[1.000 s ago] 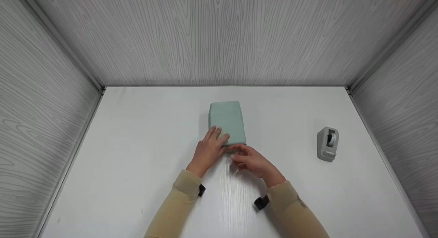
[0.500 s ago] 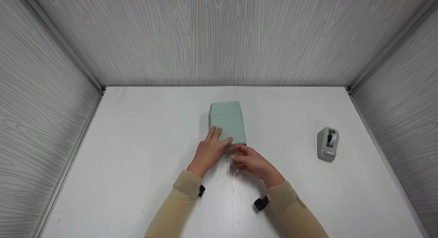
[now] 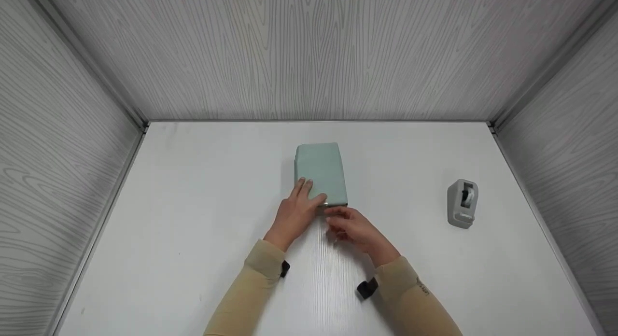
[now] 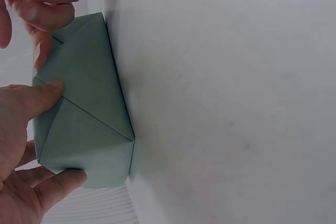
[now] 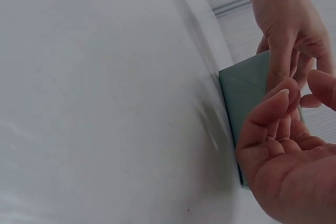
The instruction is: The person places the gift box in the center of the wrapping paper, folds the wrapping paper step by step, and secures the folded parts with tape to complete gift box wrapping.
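A box wrapped in pale green paper (image 3: 323,164) lies on the white table, with triangular folds on its near end (image 4: 86,114). My left hand (image 3: 293,214) holds its near left corner. The left thumb (image 4: 44,98) presses the folded end close to the top edge, and the fingers lie over the top and left side. My right hand (image 3: 356,231) is at the near end, its fingers loosely bent and the thumb apart from them. Its index fingertip (image 4: 40,56) reaches the upper edge of the folds, just beside the left thumb.
A grey tape dispenser (image 3: 462,203) with a roll in it stands at the right of the table (image 3: 193,205). Grey wood-grain panels (image 3: 309,56) enclose the back and both sides. A black wrist camera (image 3: 368,288) sits at the right cuff.
The left thumb has slid right along the box's near edge. My right hand has drawn back slightly toward me, and a bright sliver now shows beside the left thumb. The box has stayed put.
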Demonstrator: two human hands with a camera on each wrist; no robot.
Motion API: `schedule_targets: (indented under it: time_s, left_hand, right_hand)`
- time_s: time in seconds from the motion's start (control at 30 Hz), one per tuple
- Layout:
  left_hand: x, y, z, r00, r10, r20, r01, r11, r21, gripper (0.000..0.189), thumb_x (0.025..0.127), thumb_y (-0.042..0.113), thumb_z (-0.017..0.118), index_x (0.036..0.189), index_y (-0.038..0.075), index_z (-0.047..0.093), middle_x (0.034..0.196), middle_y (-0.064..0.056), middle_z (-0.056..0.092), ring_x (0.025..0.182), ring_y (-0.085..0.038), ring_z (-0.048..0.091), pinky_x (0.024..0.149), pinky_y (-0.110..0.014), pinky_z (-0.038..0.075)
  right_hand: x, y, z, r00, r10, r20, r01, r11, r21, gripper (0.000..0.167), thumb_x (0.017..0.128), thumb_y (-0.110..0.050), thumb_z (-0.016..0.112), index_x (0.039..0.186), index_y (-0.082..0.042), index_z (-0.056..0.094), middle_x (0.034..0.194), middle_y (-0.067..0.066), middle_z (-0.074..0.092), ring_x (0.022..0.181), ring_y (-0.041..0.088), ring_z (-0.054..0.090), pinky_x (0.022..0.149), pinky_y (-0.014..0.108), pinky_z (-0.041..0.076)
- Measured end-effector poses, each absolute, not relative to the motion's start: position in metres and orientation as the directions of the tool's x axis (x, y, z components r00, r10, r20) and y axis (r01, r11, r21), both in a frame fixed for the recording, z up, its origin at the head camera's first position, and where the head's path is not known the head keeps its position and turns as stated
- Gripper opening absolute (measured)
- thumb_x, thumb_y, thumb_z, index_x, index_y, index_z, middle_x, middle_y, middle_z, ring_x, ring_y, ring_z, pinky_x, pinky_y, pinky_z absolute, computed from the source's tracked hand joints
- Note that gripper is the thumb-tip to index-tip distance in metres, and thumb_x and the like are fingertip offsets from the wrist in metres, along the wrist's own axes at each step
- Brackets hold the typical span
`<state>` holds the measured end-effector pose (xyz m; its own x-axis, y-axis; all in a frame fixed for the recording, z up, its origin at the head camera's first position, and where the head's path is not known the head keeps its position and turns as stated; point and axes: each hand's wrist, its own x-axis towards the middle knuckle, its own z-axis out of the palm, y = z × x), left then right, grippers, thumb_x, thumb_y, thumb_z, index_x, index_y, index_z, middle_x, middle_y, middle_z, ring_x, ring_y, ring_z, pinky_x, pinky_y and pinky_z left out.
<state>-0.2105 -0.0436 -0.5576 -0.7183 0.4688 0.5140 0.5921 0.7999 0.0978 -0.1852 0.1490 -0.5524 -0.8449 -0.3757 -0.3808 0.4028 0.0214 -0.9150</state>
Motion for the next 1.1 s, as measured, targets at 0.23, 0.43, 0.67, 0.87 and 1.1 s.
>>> schedule_targets:
  time_s: [0.23,0.43,0.67,0.87,1.1]
  left_hand:
    - [-0.211,-0.044,-0.557,-0.71,0.469,0.525,0.593,0.8,0.087,0.027,0.089,0.007,0.071,0.11,0.022,0.064,0.126,-0.024,0.059,0.122,-0.043,0.053,0.056,-0.045,0.057]
    - [-0.211,-0.044,-0.553,-0.743,0.466,0.48,0.576,0.811,0.104,0.024,0.09,0.015,0.073,0.111,0.019,0.063,0.128,-0.02,0.059,0.125,-0.039,0.052,0.059,-0.044,0.057]
    - [-0.212,-0.046,-0.55,-0.792,0.463,0.397,0.553,0.821,0.146,0.038,0.087,0.022,0.077,0.12,0.016,0.058,0.134,-0.017,0.054,0.131,-0.035,0.046,0.069,-0.043,0.057]
    - [-0.211,-0.046,-0.55,-0.794,0.458,0.401,0.548,0.824,0.144,0.04,0.088,0.024,0.076,0.121,0.011,0.058,0.133,-0.017,0.055,0.131,-0.034,0.046,0.072,-0.043,0.057]
    - [-0.21,-0.046,-0.55,-0.795,0.454,0.402,0.548,0.822,0.156,0.04,0.088,0.024,0.076,0.12,0.01,0.057,0.133,-0.017,0.056,0.131,-0.034,0.046,0.073,-0.043,0.057]
  right_hand:
    - [-0.189,0.139,-0.553,-0.896,-0.205,-0.394,0.38,0.106,-0.919,0.025,0.095,-0.018,0.064,0.11,0.002,0.066,0.087,0.011,0.061,0.069,0.018,0.056,0.058,0.03,0.048]
    - [-0.191,0.132,-0.553,-0.943,-0.074,-0.326,0.303,0.223,-0.927,0.022,0.094,-0.02,0.065,0.094,0.002,0.07,0.07,0.008,0.058,0.059,0.017,0.052,0.051,0.029,0.044]
    - [-0.192,0.125,-0.552,-0.97,-0.004,-0.245,0.229,0.333,-0.915,0.031,0.094,-0.019,0.064,0.075,0.005,0.066,0.054,0.002,0.049,0.044,0.011,0.042,0.041,0.025,0.038]
    - [-0.19,0.121,-0.55,-0.969,0.03,-0.244,0.24,0.332,-0.912,0.036,0.094,-0.02,0.064,0.064,-0.001,0.059,0.051,-0.001,0.046,0.043,0.01,0.041,0.04,0.025,0.037]
    - [-0.189,0.119,-0.549,-0.978,0.042,-0.206,0.205,0.407,-0.89,0.034,0.094,-0.021,0.064,0.071,0.003,0.068,0.057,0.002,0.058,0.046,0.01,0.047,0.043,0.024,0.038]
